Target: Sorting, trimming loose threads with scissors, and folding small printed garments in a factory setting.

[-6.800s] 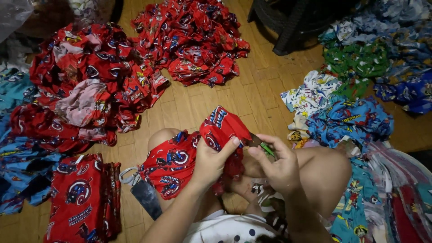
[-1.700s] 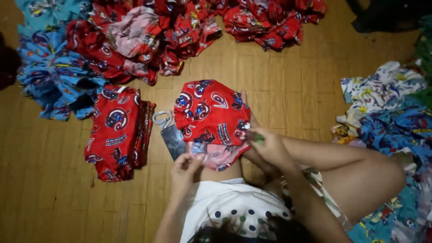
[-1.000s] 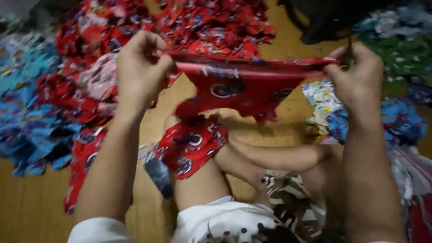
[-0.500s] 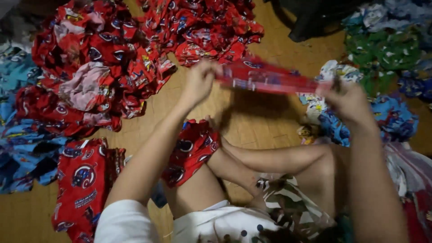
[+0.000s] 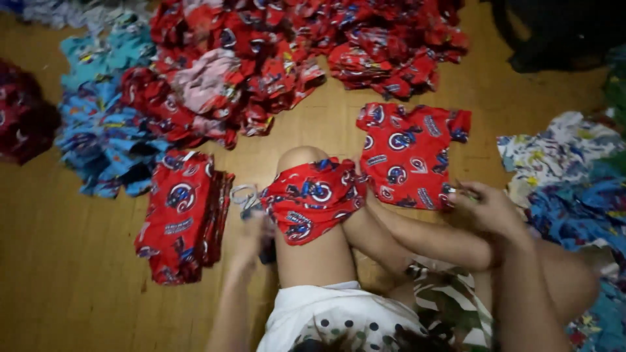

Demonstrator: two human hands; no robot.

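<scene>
The red shirt [image 5: 409,153] lies spread flat on the wooden floor [image 5: 65,261], just beyond the knee; right hand [image 5: 486,210] clenched at its lower corner; left hand [image 5: 251,236], blurred, grip impossible to tell, beside the scissors [image 5: 244,195].

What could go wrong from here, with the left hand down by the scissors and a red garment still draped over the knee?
1. The left hand is blurred beside the scissors; reaching fast, it might catch the blades or nick the bare leg next to them.
2. The red garment on the knee lies loose and could slide off.
3. The red shirt spread on the floor, touched by the right hand, could get rumpled.
</scene>
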